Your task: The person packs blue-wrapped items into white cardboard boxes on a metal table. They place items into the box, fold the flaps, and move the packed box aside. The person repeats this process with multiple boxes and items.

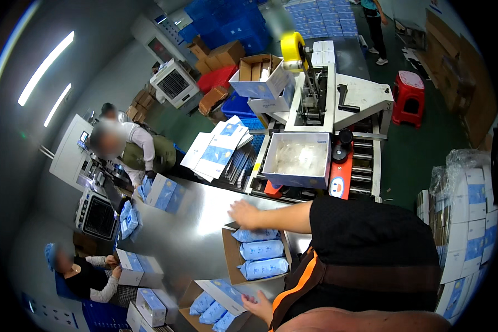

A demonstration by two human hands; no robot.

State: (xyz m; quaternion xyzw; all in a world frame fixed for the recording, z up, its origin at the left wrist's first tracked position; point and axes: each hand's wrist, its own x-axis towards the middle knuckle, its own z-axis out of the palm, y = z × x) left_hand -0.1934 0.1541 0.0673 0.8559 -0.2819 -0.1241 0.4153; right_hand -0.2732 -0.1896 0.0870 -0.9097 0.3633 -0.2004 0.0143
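My right hand (246, 214) is open, fingers spread, slightly blurred, over the far edge of an open carton (227, 257). Inside that carton lies a row of blue soft packs (261, 250). Lower in the picture, my left hand (259, 307) has its fingers apart beside the white-and-blue flap (225, 294) of a second open carton (186, 304). Its fingertips seem to meet the flap's edge, and neither hand holds anything I can see. More blue packs (211, 312) fill the second carton. Both cartons stand at the near side of a metal table (191, 235).
A carton-sealing machine (315, 105) with yellow tape holds a white box (297, 160) on rollers. Flattened cartons (218, 146) lie stacked beside it. Two people (149, 144) (83, 274) work across the table near other boxes (166, 192). Stacked cartons (465, 232) and a red stool (409, 97) stand right.
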